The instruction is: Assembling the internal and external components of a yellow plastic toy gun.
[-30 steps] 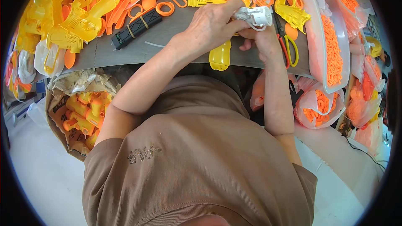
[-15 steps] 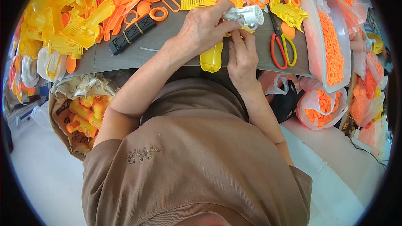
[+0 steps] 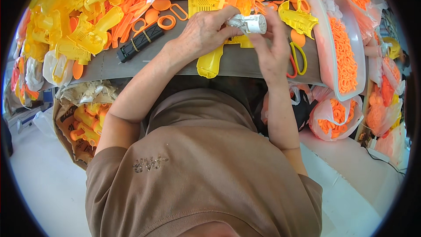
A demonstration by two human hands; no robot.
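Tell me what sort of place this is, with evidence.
Probably a small workshop assembling plastic goods: heaped yellow plastic half-shells, a long translucent plastic bin of small orange plastic loops, and a crumpled brown paper sack holding yellow-and-orange plastic pieces.

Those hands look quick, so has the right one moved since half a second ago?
Yes: against the scissors, the right hand has shifted rightward, closing the gap and now partly hiding them.

Bright, even light, strong fisheye bending, black corners
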